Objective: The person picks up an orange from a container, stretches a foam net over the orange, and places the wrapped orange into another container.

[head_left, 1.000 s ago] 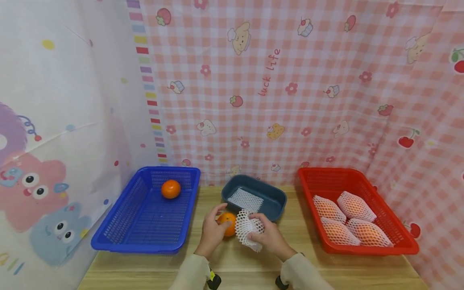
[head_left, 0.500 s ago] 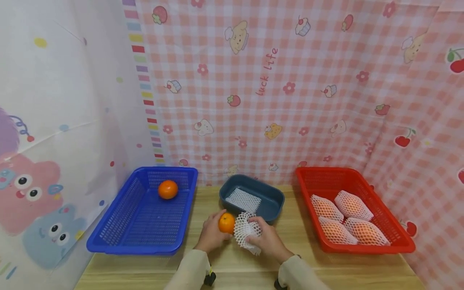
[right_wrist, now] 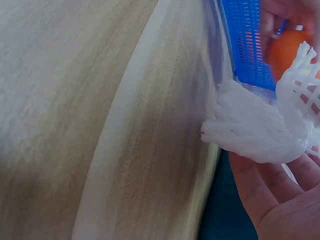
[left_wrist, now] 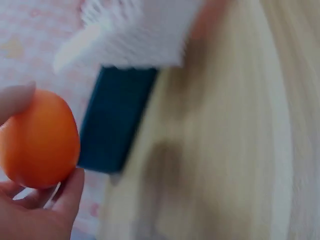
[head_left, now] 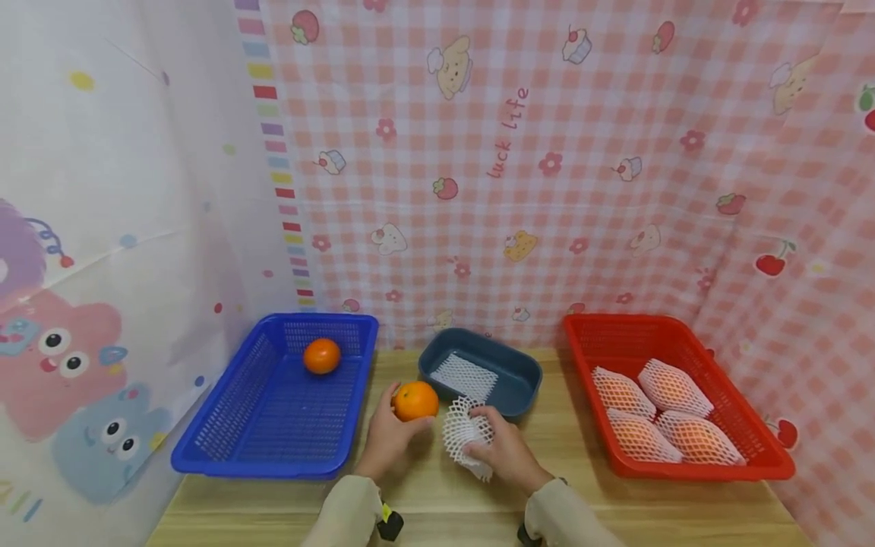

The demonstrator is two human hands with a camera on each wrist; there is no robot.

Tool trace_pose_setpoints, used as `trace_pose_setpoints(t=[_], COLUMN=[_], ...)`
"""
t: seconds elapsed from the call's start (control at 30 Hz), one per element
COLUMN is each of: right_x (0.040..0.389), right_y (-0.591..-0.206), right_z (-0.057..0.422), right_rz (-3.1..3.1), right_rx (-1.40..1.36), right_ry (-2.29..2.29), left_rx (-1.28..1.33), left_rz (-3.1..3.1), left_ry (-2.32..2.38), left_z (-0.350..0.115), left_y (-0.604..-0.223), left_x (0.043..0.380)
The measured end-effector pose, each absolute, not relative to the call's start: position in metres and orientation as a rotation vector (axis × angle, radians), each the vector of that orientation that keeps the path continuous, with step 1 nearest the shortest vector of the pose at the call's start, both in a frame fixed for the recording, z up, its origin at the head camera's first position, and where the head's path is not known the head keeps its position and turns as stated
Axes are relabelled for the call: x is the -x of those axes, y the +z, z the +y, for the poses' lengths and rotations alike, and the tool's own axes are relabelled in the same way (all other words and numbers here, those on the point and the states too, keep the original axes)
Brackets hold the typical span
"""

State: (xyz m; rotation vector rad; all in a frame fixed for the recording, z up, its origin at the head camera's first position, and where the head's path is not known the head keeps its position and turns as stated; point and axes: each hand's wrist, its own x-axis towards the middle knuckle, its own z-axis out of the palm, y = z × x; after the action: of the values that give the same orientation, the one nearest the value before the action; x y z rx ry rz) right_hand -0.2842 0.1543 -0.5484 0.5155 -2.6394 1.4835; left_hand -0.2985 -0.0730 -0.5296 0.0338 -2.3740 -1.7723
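Observation:
My left hand [head_left: 388, 437] grips an orange [head_left: 415, 401] between thumb and fingers, just left of the dark teal tray. In the left wrist view the orange [left_wrist: 41, 141] shows its smooth side, with the thumb on top and fingers beneath. A white foam fruit net [head_left: 466, 437] is pinched in my right hand [head_left: 511, 453], its flared mesh end spread out toward the orange. Seen from the right wrist, the bunched tail of the net [right_wrist: 255, 125] sticks out over the fingers. A gap separates orange and net in the head view.
Behind the hands stands the teal tray [head_left: 516, 380] with a flat foam net [head_left: 465, 376] inside. At left, a blue basket [head_left: 263, 467] holds one orange [head_left: 322, 356]. A red basket [head_left: 704, 472] at right contains several net-wrapped oranges [head_left: 700, 438]. A patterned cloth [head_left: 478, 213] hangs behind.
My left hand has lifted the orange up and to the left, away from the net, and its grip has shifted. The right hand keeps hold of the net in nearly the same spot.

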Motion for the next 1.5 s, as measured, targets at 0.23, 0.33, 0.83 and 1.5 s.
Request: trace_pose_setpoints(t=[0.23,0.33,0.83,1.5], right_x=[0.287,0.289,0.295,0.286], right_y=[-0.548,-0.546,-0.540,-0.529], right_z=[0.149,0.145,0.136,0.130], right_rz=[-2.633,-2.605,-2.459,-2.214], right_rx=[-0.527,-0.544,-0.627,-0.442], right_ry=[1.475,1.474,1.395,1.124], left_rx=[0.161,0.262,0.373,0.192], left_rz=[-2.242,-2.261,-2.290,-2.394], left_ry=[-2.160,-2.274,-2.568,-2.237], left_z=[-0.064,-0.060,-0.056,-0.053], left_y=[-0.504,-0.498,-0.503,-0.507], left_x=[0.286,0.282,0.280,0.282])
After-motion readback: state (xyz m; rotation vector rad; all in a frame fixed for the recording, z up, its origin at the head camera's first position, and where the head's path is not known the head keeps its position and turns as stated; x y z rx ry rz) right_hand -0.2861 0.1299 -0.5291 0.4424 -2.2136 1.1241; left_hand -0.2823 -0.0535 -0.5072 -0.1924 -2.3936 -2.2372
